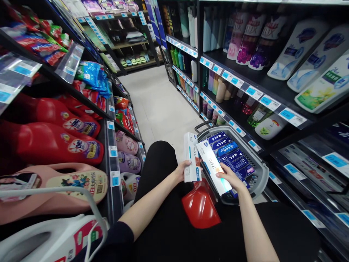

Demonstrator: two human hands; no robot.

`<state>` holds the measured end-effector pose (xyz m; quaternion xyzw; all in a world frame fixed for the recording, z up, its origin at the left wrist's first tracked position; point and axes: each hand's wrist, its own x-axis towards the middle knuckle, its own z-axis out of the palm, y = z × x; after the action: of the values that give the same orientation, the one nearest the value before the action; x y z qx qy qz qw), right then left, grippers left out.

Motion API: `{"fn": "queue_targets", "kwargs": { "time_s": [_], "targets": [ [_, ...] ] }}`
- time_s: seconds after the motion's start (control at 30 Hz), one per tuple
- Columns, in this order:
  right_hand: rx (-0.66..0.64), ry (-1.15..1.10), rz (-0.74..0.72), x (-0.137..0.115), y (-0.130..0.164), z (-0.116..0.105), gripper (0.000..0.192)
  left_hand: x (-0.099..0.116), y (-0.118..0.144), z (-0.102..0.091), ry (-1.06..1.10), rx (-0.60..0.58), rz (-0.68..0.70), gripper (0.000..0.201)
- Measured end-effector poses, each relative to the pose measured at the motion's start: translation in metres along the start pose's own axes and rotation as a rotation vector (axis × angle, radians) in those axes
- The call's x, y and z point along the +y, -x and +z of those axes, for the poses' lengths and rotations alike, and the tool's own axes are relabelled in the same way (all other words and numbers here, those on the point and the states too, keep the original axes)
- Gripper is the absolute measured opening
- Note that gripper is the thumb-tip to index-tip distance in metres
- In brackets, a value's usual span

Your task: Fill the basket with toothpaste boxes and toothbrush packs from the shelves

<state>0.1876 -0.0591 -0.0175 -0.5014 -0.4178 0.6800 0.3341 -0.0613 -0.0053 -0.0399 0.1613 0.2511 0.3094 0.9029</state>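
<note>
Low in the centre of the frame, the left hand (182,169) grips one white box (191,157) upright, fingers wrapped round its lower edge, while the right hand (230,177) clasps a second white box (213,166) tilted just beside it. Right behind them a grey basket (260,171) holds blue boxes (231,154), with a red scoop (201,206) below. Red jugs (54,142) fill the left shelves; bottles (242,34) stand upper right.
</note>
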Motion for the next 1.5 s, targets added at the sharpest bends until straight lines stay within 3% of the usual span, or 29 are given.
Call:
{"fn": "queue_targets", "kwargs": {
  "time_s": [0.4, 0.97, 1.17, 1.4, 1.5],
  "targets": [
    [0.009, -0.082, -0.012, 0.001, -0.002, -0.003, 0.036, -0.001, 0.000, -0.003, 0.040, -0.013, 0.001, 0.065],
    [0.071, -0.286, 0.116, 0.012, -0.008, -0.007, 0.042, 0.000, -0.001, 0.001, 0.029, -0.053, 0.004, 0.067],
    [0.177, -0.298, 0.160, 0.011, -0.009, -0.007, 0.044, -0.002, -0.001, -0.002, 0.033, -0.036, -0.006, 0.063],
    [-0.009, -0.290, 0.055, -0.002, -0.002, -0.003, 0.036, -0.001, -0.001, -0.004, 0.051, -0.032, -0.017, 0.060],
    [0.005, -0.302, 0.060, -0.003, -0.002, -0.002, 0.034, -0.001, -0.001, -0.004, 0.045, -0.027, -0.019, 0.061]
  ]
}}
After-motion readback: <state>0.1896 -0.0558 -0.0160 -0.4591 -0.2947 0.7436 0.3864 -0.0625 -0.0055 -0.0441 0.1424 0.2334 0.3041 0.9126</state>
